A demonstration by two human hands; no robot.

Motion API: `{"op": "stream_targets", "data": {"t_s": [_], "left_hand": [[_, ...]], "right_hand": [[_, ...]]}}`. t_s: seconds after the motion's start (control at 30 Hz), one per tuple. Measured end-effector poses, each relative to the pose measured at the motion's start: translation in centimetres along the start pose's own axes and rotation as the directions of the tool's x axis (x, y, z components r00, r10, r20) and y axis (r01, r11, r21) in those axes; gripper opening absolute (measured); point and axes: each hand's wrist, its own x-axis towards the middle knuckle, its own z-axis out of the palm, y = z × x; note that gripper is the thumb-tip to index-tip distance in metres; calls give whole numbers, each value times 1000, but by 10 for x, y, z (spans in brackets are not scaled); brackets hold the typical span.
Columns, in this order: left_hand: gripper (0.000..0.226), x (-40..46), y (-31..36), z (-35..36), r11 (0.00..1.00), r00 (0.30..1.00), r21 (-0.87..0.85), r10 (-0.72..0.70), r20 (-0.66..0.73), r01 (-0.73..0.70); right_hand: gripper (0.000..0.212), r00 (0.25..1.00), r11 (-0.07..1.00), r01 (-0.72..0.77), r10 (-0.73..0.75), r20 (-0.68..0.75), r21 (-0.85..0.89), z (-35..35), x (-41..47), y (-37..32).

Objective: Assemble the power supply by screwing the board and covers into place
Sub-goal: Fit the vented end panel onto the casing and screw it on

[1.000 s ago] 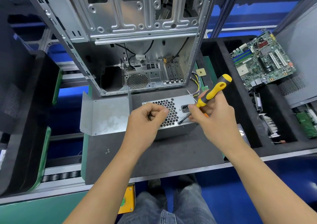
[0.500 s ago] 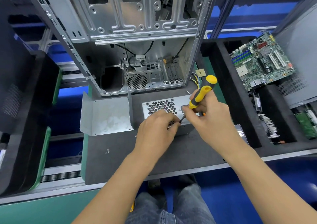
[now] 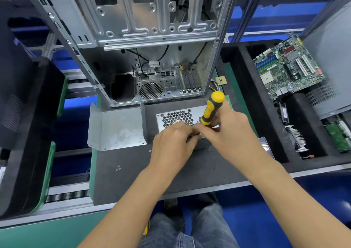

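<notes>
power supply [image 3: 178, 117]: boxy sheet-metal unit, dull silver, lying on the dark grey mat [image 3: 171, 171] just in front of the open computer case [image 3: 152, 38]. its top face carries a honeycomb grille of small hexagonal holes; the near edge is hidden under both hands.

right hand [image 3: 226, 133]: fingers curled round a screwdriver [image 3: 210, 109], gripping it low on the handle. handle is yellow with black rubbery bands and a rounded yellow cap, standing nearly upright and leaning a little away. the shaft and tip are covered by the hands, so i cannot tell what the tip touches.

left hand [image 3: 174, 143]: knuckles up, fingers bent down onto the near right part of the power supply, fingertips meeting the right hand's. it seems to pinch something small there; what it is cannot be made out.

loose metal cover [image 3: 117, 128]: bent u-shaped galvanised sheet with a mottled finish, upright flanges at both ends, lying just to the left of the power supply.

a few small screws [image 3: 118, 168] lie on the mat, nearer the person and to the left.

to the right, well apart, a green motherboard [image 3: 288, 69] rests tilted in a black foam tray [image 3: 256, 105]. the case is stamped steel with ribs and round holes.
</notes>
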Motion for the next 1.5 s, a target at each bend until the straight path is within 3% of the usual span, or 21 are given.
{"op": "stream_targets", "data": {"t_s": [0.13,0.27,0.3,0.43,0.53,0.57,0.63,0.67,0.73,0.8,0.9,1.03,1.13,1.23,1.3,1.37,1.4,1.5], "left_hand": [[23,0,-3,0,999,998,-5,38,-54,-39],[21,0,-6,1,999,998,-26,45,-44,-46],[19,1,-7,2,999,998,-29,44,-37,-45],[6,2,-11,4,999,999,-13,35,25,-34],[5,2,-9,5,999,1000,-25,25,15,-25],[5,1,-8,5,999,1000,-24,23,2,-23],[6,0,-9,6,1000,1000,-22,20,-14,-21],[7,0,-10,6,1000,1000,-19,18,-14,-18],[7,0,-11,7,1000,1000,-20,10,-6,-10],[7,1,-12,7,999,1000,-39,-3,-2,3],[7,1,-12,8,999,1000,-45,-16,4,16],[5,0,-11,8,998,1000,-50,-27,-2,27],[5,1,-11,7,998,999,-43,-43,4,43],[6,1,-11,8,997,998,-47,-57,22,58],[6,-1,-9,8,995,996,-56,-82,18,83],[7,-2,-6,8,991,994,-74,-108,16,109],[8,-3,-5,7,991,993,-75,-113,18,114],[9,-2,-4,6,990,992,-73,-118,34,120]], "right_hand": [[43,1000,1000,-17,18,18,-23,1,2,-5],[89,997,982,23,-37,67,187,-14,5,-12],[90,993,976,77,-93,68,206,-20,7,-15],[43,944,949,314,-313,110,4,-51,22,-32],[14,921,918,312,-229,314,-246,-72,35,-50],[15,908,862,337,-192,373,-378,-74,38,-56],[22,894,636,419,-163,418,-648,-72,43,-65],[27,892,570,429,-145,428,-700,-70,44,-71],[35,881,610,402,-53,470,-683,-71,46,-79],[33,813,696,395,38,581,-599,-73,48,-81],[13,758,637,512,-20,652,-576,-70,51,-81],[32,721,498,563,93,686,-659,-67,58,-81],[27,697,574,533,119,707,-622,-80,62,-78],[18,679,454,655,-3,734,-604,-81,62,-79],[15,672,278,723,-68,737,-633,-75,56,-83],[23,690,320,700,-72,721,-638,-76,58,-86],[27,681,392,683,-36,732,-616,-78,60,-86],[23,617,472,692,7,787,-547,-81,66,-84]]}}
